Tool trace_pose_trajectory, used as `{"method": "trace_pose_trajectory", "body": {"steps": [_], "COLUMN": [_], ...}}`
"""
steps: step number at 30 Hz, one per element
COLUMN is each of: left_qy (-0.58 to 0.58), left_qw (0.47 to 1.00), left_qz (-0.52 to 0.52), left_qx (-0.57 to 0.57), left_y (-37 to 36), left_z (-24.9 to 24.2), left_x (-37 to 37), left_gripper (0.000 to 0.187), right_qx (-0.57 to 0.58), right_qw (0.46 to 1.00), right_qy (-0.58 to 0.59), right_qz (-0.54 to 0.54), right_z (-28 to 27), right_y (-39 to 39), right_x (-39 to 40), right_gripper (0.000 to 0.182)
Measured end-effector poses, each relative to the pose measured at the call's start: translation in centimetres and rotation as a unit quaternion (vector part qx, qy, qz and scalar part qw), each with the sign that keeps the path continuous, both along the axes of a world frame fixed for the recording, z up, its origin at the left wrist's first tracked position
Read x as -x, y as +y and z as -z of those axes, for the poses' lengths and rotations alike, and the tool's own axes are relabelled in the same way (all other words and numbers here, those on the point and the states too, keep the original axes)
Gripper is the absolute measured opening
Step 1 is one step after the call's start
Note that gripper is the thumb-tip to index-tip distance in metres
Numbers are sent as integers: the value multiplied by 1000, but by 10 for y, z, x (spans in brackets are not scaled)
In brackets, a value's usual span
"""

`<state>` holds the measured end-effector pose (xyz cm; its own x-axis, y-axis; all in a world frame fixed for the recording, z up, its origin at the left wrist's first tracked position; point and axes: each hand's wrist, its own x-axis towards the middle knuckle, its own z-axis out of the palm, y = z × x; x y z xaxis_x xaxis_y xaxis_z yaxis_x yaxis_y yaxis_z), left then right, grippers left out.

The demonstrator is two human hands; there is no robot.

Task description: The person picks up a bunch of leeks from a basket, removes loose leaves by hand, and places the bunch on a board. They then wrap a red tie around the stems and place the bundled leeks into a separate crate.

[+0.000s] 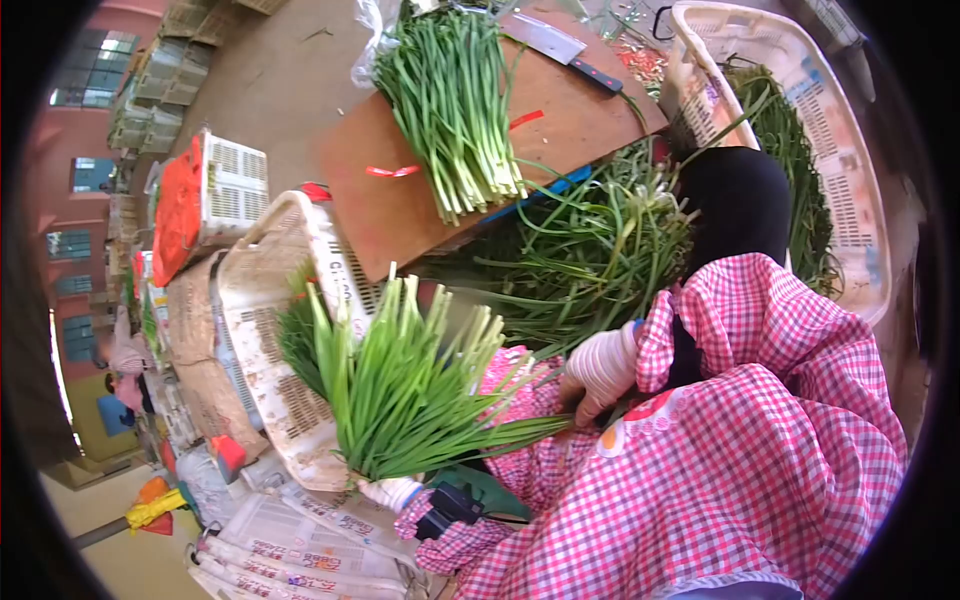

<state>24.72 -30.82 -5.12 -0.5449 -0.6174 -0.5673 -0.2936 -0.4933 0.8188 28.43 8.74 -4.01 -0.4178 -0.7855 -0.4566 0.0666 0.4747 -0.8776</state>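
A large loose bunch of garlic chives, green with pale cut stem ends pointing up and away, lies over my left forearm side. My left hand, in a white glove, is closed around the lower side of this bunch, its fingers mostly hidden by leaves. My right hand, also gloved with bare fingertips, pinches leaf tips at the bunch's right end. Beyond, a neat bundle of garlic chives rests on a brown board, beside a cleaver with a dark handle.
Loose tangled greens lie between the board and my knee. A white plastic crate with more greens stands at right; another crate is at left. Red tape strips lie on the board. Printed sacks sit at lower left.
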Motion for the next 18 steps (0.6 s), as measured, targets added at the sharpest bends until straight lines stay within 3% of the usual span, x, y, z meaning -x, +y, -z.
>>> {"method": "trace_pose_trajectory", "body": {"steps": [2, 7, 9, 11, 13, 14, 15, 16, 17, 18], "left_qy": [112, 92, 133, 131, 132, 140, 147, 146, 109, 90], "left_qw": [993, 989, 973, 976, 977, 979, 980, 980, 976, 961], "left_qz": [14, 90, 117, 113, 111, 107, 102, 100, 166, 200], "left_qx": [25, 70, -148, -133, -122, -106, -88, -89, 84, 169], "left_y": [-27, -41, -75, -66, -41, -26, -19, -26, -35, -44], "left_z": [21, 39, 57, 51, 38, 29, 25, 32, 40, 47], "left_x": [-2, -6, -6, -3, 3, 5, 6, 3, 2, 2], "left_gripper": [52, 58, 62, 63, 64, 63, 63, 63, 63, 62], "right_qx": [40, 73, 138, 63, -145, -263, -392, -491, -582, -550], "right_qw": [998, 978, 953, 962, 977, 957, 908, 848, 775, 781], "right_qy": [-14, -79, -226, -214, -35, 48, 144, 195, 242, 295], "right_qz": [38, 179, 145, 160, 152, 117, 30, 35, 41, 33], "right_z": [-4, -21, -31, -48, -58, -61, -61, -41, -36, -40], "right_y": [3, 43, 70, 101, 133, 146, 156, 167, 166, 162], "right_x": [1, -9, -7, -3, 4, 9, 13, 11, 13, 11], "right_gripper": [36, 27, 25, 28, 23, 19, 15, 12, 8, 13]}}
